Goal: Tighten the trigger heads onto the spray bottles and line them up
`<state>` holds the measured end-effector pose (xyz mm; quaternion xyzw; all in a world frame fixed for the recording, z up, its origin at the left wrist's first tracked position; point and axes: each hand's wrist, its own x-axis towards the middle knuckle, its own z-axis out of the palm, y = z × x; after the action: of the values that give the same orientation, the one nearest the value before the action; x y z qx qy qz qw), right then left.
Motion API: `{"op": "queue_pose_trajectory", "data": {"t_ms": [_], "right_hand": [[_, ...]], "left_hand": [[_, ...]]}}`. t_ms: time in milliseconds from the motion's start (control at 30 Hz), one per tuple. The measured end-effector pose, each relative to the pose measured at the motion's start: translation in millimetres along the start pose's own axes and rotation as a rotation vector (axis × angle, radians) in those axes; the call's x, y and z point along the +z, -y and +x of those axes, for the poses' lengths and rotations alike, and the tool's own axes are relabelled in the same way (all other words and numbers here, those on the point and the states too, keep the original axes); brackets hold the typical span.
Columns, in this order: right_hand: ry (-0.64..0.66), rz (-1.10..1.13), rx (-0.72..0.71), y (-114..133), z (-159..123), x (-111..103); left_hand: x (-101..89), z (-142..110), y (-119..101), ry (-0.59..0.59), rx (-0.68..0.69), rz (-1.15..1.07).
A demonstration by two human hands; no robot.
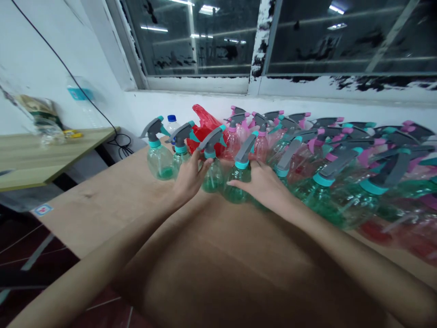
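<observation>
My left hand (188,178) is closed at the left side of a green spray bottle (213,176) with a grey trigger head and turquoise collar. Its thumb lies near the collar, and the other fingers are partly hidden. Just to the right, my right hand (264,182) grips a second green spray bottle (235,189), the thumb across its front and the fingers on its far right side. Both bottles stand upright on the wooden table (205,255). Left of my left hand are two more green bottles, the outer one (159,159) holding a little green at its base.
Many green and pink spray bottles (322,196) crowd the table's right side. Behind my hands lie a red plastic bag (205,120) and a blue-capped bottle (172,122). A second table (51,157) stands at left, with a dark cable (119,141) hanging beside it. A windowed wall closes the back.
</observation>
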<state>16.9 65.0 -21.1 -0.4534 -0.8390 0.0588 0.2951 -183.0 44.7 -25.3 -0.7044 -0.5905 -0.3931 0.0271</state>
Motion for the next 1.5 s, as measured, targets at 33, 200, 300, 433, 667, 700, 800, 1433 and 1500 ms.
{"op": "queue_pose_trajectory", "data": {"t_ms": [33,200,300,433,667,700,800,1433,1500], "right_hand": [[-0.003,-0.008,0.024,0.6,-0.2,-0.4],[0.005,-0.037,0.035,4.1,-2.4,-2.4],[0.011,-0.05,0.024,4.2,-5.9,-2.4],[0.006,-0.056,0.016,3.2,-9.7,-1.4],[-0.02,-0.044,-0.031,0.4,-9.5,-1.8],[-0.013,-0.046,-0.024,0.1,-9.1,-2.4],[0.018,-0.06,-0.001,-0.6,-9.0,-5.1],[0.073,-0.11,0.028,-12.4,-17.8,-20.4],[0.062,-0.118,0.025,-13.7,-18.8,-19.1]], "left_hand": [[-1.1,-1.8,-0.7,0.006,0.004,0.007],[-1.1,-8.5,-3.2,0.014,0.027,0.045],[1.0,-7.6,-3.9,0.01,0.037,0.051],[1.9,-5.6,-5.3,0.012,0.043,0.039],[0.9,-7.7,-4.7,0.001,0.026,0.032],[0.5,-8.1,-4.8,0.0,0.024,0.031],[-1.5,-11.8,-5.6,-0.004,0.015,0.027],[-37.8,-70.8,-28.8,0.004,-0.103,-0.052],[-39.7,-71.6,-38.1,0.037,-0.11,-0.082]]}}
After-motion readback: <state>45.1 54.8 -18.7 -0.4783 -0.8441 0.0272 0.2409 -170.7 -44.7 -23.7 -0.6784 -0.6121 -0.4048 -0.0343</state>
